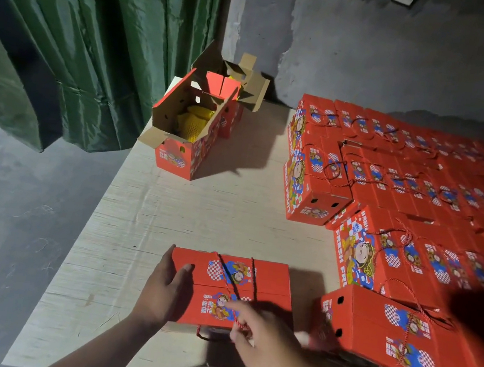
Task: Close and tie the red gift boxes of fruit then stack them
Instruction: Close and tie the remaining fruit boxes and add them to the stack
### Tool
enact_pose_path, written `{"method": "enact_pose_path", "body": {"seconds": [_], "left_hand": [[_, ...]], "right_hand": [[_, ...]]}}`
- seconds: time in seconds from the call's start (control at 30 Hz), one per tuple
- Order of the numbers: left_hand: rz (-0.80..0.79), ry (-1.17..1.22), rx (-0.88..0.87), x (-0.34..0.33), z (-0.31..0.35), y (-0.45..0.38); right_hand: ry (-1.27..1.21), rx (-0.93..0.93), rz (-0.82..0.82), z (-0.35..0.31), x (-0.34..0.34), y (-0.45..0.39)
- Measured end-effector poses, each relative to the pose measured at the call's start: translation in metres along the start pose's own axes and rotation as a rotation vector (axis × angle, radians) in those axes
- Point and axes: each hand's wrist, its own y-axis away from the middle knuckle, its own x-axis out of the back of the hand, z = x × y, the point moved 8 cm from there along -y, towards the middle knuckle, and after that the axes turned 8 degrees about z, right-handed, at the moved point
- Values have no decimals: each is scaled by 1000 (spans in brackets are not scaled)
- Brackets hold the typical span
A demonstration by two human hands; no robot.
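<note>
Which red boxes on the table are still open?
The two boxes at the far left corner, the nearer one and another behind it. Their flaps stand up and yellow fruit shows inside; the other boxes are closed.

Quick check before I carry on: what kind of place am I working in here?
Probably a makeshift packing or storage room, not a shop. Rough bare concrete wall, a green tarp curtain, and a plain wooden table loaded with dozens of tied red gift boxes, plus open boxes awaiting closing.
</note>
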Motion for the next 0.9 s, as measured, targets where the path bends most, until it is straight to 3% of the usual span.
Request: {"method": "enact_pose_path", "body": {"seconds": [0.13,0.3,0.43,0.53,0.6,0.7,0.8,0.9], "left_hand": [[-3,-4,-6,1,2,1],[3,-31,-26,2,5,3],[38,-85,-48,4,4,3],[219,-51,124,21,-17,15],[320,132,266,33,-37,32],[401,463,659,48,-87,66],[111,461,938,43,-119,107],[-219,330,906,21,-100,123]], "right_hand": [[141,126,-113,4,-16,16],[373,283,60,-10,-11,25],[439,301,46,-13,-21,28],[492,288,65,-10,-31,29],[480,276,86,-7,-35,31],[473,290,102,-2,-40,33],[481,283,85,1,-44,35],[461,279,82,1,-44,35]]}}
